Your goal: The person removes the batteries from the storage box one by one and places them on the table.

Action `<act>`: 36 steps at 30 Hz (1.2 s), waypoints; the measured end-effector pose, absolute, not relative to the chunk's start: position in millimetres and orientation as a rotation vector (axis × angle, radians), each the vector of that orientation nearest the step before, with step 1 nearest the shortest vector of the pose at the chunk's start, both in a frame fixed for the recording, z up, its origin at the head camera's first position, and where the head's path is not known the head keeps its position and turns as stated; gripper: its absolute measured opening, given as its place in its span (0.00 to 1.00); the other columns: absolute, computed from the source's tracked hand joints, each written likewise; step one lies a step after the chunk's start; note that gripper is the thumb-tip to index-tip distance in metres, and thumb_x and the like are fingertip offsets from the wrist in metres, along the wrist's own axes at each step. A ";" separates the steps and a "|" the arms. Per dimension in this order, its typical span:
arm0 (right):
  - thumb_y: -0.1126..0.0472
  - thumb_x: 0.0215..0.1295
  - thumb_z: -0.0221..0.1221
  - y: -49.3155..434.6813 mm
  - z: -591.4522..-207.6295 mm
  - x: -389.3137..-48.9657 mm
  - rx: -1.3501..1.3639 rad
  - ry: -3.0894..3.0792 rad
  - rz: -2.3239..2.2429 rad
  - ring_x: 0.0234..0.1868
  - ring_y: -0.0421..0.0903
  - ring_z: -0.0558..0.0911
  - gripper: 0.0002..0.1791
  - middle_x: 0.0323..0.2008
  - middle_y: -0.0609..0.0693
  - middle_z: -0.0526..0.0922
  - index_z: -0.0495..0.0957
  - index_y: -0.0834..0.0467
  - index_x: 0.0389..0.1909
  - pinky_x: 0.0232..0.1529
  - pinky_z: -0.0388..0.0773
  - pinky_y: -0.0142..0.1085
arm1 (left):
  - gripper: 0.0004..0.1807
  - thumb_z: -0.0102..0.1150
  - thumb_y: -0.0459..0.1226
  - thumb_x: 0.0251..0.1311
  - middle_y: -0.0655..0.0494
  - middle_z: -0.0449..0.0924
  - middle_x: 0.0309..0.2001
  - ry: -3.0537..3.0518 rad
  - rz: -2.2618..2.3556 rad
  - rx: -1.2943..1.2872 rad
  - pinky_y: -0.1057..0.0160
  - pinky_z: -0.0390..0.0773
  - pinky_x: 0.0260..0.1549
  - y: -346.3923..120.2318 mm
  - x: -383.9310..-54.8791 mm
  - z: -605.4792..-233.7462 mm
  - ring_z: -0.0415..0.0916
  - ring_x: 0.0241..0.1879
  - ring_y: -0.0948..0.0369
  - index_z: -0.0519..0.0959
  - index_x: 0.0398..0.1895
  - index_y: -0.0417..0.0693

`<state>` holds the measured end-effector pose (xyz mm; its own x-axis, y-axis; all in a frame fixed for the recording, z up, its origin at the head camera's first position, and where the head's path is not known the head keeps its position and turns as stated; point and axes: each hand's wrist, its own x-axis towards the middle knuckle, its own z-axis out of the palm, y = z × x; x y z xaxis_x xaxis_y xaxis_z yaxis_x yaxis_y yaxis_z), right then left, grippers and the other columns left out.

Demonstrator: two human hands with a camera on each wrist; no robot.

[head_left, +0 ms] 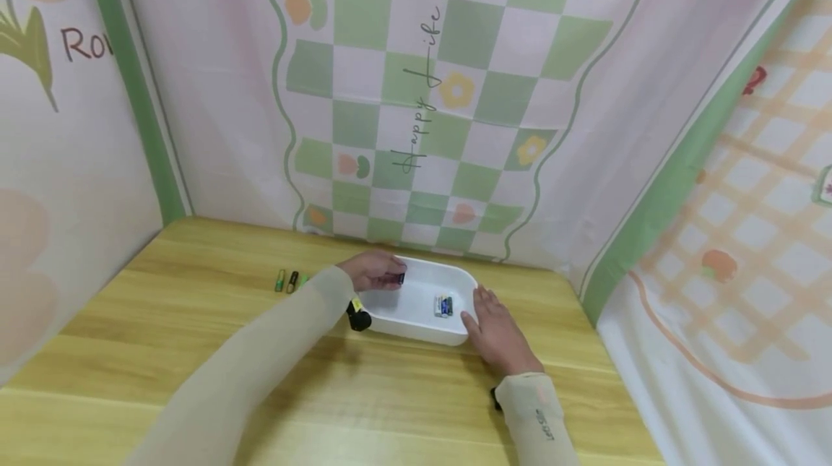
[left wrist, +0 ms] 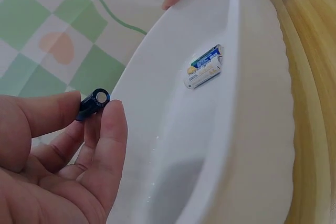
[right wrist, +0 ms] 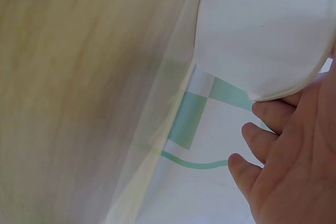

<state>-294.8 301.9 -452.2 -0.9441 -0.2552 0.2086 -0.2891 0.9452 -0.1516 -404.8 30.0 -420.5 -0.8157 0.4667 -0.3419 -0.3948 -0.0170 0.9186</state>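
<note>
At the white tray (head_left: 416, 334), the left hand (head_left: 373, 271) pinches a battery (left wrist: 90, 107)—long axis slanting, silver end wristward—right hand (head_left: 499, 330) uncurled.

I note a wood-grain counter (head_left: 390, 401) bearing one white tub (head_left: 416, 332) and, to the tub's left, small green-and-black batteries (head_left: 292, 282) in a row.

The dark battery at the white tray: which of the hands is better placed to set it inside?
Probably the left hand: it pinches the dark battery at the white tray's left end. The right hand touches the opposite end, holding no battery.
</note>
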 end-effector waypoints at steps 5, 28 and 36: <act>0.39 0.67 0.31 302.1 -451.4 -294.6 0.411 -2.917 0.276 0.66 0.53 0.47 0.38 0.67 0.57 0.48 0.48 0.64 0.66 0.64 0.47 0.48 | 0.20 0.53 0.30 0.55 0.34 0.66 0.53 1.697 1.875 0.123 0.60 0.77 0.42 21.9 -402.6 -411.5 0.73 0.43 0.49 0.67 0.52 0.31; 0.38 0.66 0.30 307.6 -458.5 -300.5 0.415 -2.909 0.238 0.66 0.55 0.47 0.38 0.67 0.57 0.48 0.48 0.64 0.66 0.64 0.47 0.49 | 0.17 0.53 0.29 0.56 0.35 0.67 0.52 1.745 1.918 0.076 0.60 0.77 0.41 -26.9 -404.9 -397.7 0.75 0.36 0.54 0.69 0.50 0.33; 0.38 0.66 0.29 304.6 -458.0 -299.5 0.398 -2.928 0.242 0.67 0.54 0.46 0.39 0.68 0.55 0.46 0.47 0.63 0.66 0.65 0.47 0.48 | 0.17 0.53 0.29 0.56 0.36 0.69 0.51 1.740 1.921 0.071 0.60 0.77 0.43 -32.9 -406.6 -396.2 0.75 0.38 0.53 0.69 0.50 0.34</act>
<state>-299.5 304.6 -458.0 -0.9487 -0.2489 0.1951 -0.2775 0.9510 -0.1364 -406.6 -32.9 -396.2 -0.8515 0.4211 -0.3125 -0.3526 -0.0185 0.9356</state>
